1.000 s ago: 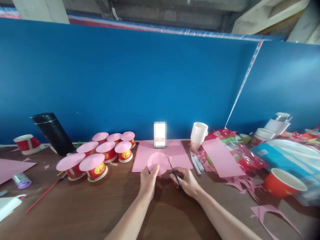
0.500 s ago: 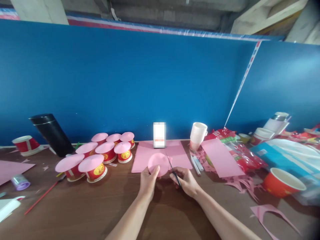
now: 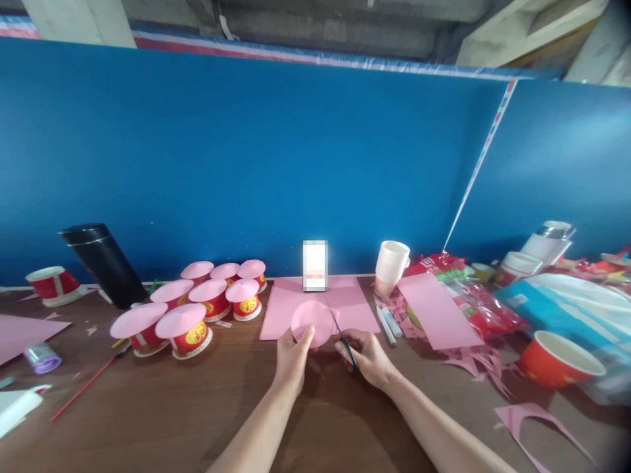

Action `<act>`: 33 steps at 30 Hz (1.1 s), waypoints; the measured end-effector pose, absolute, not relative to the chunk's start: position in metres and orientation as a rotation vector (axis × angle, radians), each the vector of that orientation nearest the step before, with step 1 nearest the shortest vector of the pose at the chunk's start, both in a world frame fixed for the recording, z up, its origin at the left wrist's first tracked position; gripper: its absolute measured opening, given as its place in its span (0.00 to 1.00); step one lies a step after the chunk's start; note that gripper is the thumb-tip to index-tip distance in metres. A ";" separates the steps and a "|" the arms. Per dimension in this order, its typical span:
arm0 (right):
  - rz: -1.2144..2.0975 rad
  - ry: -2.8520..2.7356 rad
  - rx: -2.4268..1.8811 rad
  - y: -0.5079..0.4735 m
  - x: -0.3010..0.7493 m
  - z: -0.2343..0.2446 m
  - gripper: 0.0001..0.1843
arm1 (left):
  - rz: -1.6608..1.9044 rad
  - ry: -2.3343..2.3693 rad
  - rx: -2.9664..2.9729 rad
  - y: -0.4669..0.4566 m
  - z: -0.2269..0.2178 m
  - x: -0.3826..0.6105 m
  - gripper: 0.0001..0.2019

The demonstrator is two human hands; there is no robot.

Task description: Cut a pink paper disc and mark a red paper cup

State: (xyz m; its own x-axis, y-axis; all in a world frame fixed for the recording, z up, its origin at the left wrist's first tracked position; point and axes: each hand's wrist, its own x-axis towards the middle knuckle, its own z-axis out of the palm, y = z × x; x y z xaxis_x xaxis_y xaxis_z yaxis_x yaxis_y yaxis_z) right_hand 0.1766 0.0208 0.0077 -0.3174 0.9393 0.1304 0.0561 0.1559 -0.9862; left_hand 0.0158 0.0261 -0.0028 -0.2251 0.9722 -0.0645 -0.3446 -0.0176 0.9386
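My left hand (image 3: 292, 355) pinches a round pink paper disc (image 3: 312, 323) by its lower left edge, just above the wooden table (image 3: 197, 414). My right hand (image 3: 369, 358) is closed on a pair of black scissors (image 3: 342, 337), whose blades point up and left to the disc's right edge. A small pink flap sticks out from the disc beside the blades. Under the disc lies a flat pink paper sheet (image 3: 345, 299).
Several upside-down red cups topped with pink discs (image 3: 197, 305) stand at the left. A black flask (image 3: 104, 263), a stack of white cups (image 3: 389, 266), two white markers (image 3: 389, 323), another pink sheet (image 3: 436, 309), pink scraps, a red bowl (image 3: 557, 360) and a blue wall (image 3: 296, 164) surround me.
Nothing has visibly changed apart from a slight shift of the view; both hands keep the same hold on the disc and the scissors.
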 end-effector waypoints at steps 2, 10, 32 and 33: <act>1.281 -1.575 -0.990 0.020 0.177 0.007 0.13 | 1.511 1.106 0.803 0.026 -0.002 0.016 0.18; 1.283 -1.586 -1.001 0.020 0.178 0.006 0.12 | 1.563 1.133 0.763 0.025 0.002 0.016 0.19; 1.250 -1.621 -1.067 0.018 0.177 0.010 0.15 | 1.591 1.175 0.729 0.026 0.003 0.015 0.18; 1.248 -1.621 -1.069 0.018 0.177 0.010 0.14 | 1.596 1.178 0.733 0.026 0.003 0.014 0.18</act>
State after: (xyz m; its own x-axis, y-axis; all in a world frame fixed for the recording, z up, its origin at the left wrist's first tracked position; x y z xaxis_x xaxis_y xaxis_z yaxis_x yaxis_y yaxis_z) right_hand 0.1768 0.0180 0.0102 -0.3139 0.9441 0.1009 0.1438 0.1523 -0.9778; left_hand 0.0141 0.0264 0.0029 -0.3355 0.9386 -0.0800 -0.3528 -0.0465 0.9346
